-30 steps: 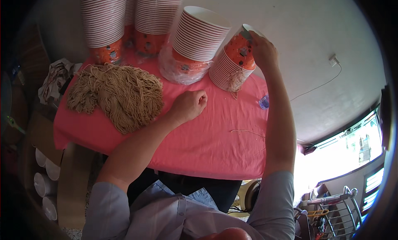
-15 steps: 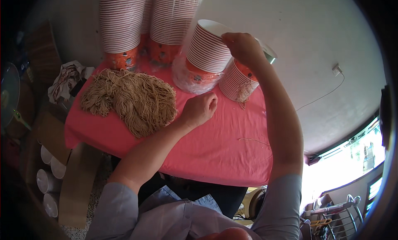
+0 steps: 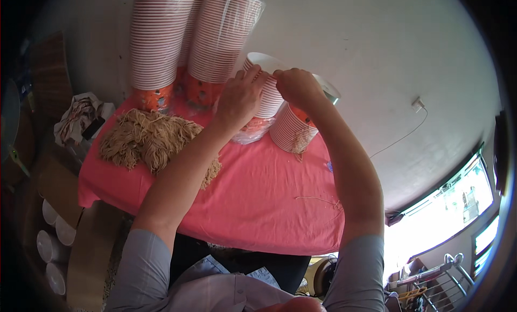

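A nested stack of white-rimmed paper buckets (image 3: 272, 99) stands near the back of the table, its orange lower part in crumpled clear plastic (image 3: 249, 134). Both hands meet at the near rim of its top bucket. My left hand (image 3: 242, 99) has its fingers bent at the rim, partly covering the stack. Beside it, my right hand (image 3: 299, 88) is closed in a pinch at the same rim; its fingertips are mostly hidden. Just right stands another, shorter stack of buckets (image 3: 291, 127), with tan strands hanging on its side. A tan heap of yarn (image 3: 153, 139) lies left of my left forearm.
Tall plastic-wrapped bucket stacks (image 3: 156, 42) rise at the back left against the wall (image 3: 350, 37). A pink cloth (image 3: 258, 204) covers the table, with a loose strand at right. Cardboard (image 3: 91, 258) and white tubs (image 3: 51, 247) sit on the floor at left.
My left hand has risen from above the table to the bucket stack's rim. My right hand stays closed at the rim. The whole view has shifted slightly.
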Demonstrator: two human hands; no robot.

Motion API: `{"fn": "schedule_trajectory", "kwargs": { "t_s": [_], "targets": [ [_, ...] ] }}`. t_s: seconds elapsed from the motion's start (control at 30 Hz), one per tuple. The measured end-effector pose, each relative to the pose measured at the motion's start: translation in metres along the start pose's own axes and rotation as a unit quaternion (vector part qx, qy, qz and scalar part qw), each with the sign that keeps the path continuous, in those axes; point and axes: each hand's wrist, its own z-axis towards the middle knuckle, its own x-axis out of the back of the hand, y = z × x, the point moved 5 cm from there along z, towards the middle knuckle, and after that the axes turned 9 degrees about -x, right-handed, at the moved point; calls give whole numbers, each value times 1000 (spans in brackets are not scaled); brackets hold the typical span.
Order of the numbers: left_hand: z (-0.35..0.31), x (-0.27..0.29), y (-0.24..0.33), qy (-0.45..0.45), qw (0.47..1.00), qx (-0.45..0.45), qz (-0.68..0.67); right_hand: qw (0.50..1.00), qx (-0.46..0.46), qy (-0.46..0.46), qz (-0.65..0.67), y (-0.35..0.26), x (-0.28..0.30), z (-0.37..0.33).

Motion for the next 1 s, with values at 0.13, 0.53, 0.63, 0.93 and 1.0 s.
{"fn": "schedule_trajectory", "kwargs": {
  "t_s": [0.13, 0.53, 0.63, 0.93, 1.0],
  "targets": [
    [0, -4, -4, 28, 998, -40, 34, 1000, 18, 9, 14, 2, -6, 0],
    [8, -5, -9, -22, 1000, -9, 17, 954, -3, 267, 136, 17, 8, -4],
    [5, -8, -12, 21, 1000, -15, 19, 883, -46, 431, 179, 51, 65, -7],
    [-51, 31, -66, -114, 989, 86, -47, 911, -23, 372, 176, 0, 64, -152],
    [-71, 39, -79, -132, 984, 116, -29, 933, -8, 302, 195, -22, 30, -184]
  ]
}}
